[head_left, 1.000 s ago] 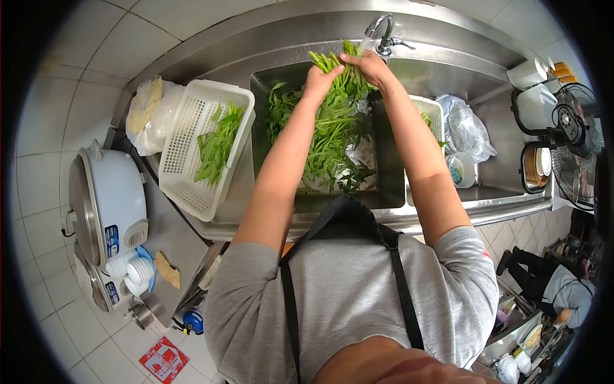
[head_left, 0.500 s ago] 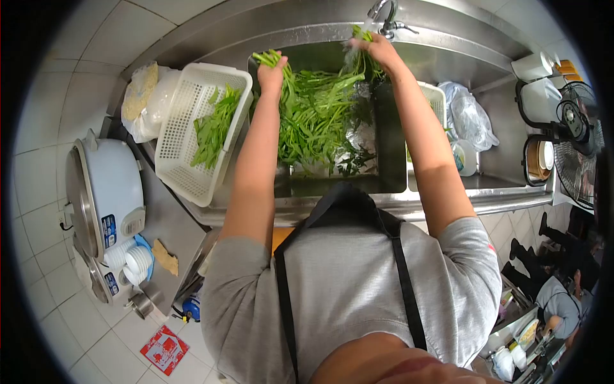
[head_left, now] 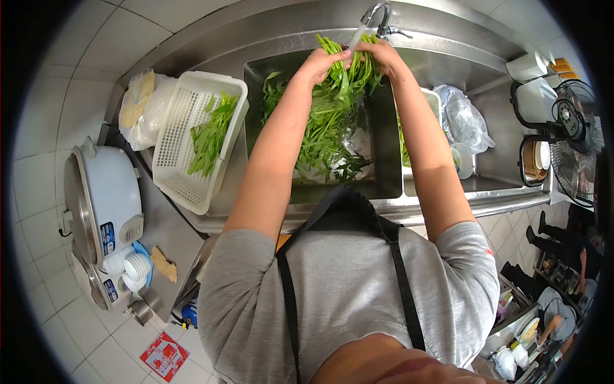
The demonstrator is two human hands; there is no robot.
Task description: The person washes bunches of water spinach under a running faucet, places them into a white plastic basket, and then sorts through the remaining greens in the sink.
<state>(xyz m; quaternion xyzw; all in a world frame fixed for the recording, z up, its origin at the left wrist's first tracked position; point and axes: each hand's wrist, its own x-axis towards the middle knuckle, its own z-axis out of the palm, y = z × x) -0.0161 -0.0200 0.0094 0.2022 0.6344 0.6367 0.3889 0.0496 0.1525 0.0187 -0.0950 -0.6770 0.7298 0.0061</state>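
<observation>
Under the running faucet [head_left: 376, 14], both my hands hold bunches of leafy green vegetables. My left hand [head_left: 318, 66] is closed around one bunch of greens [head_left: 330, 46], with the stem ends sticking up past the fingers. Close beside it, my right hand [head_left: 382, 55] grips another bunch [head_left: 365, 72] with its stems bunched near the water stream. Below the hands, more loose greens [head_left: 323, 134] lie in water in the steel sink basin [head_left: 387, 160]. To the left, a white perforated basket [head_left: 176, 128] holds a smaller pile of greens [head_left: 213, 136].
Right of the basin stand another white basket [head_left: 430, 98], partly behind my right arm, and clear plastic bags [head_left: 465, 121]. A fan [head_left: 569, 131] is at far right. Large rice cookers [head_left: 112, 198] and stacked white bowls [head_left: 132, 265] stand at left. Other people [head_left: 555, 313] are at lower right.
My left hand has moved right with its greens, from the basin's left side to beside my right hand under the faucet. My right hand stays near the stream, still holding greens.
</observation>
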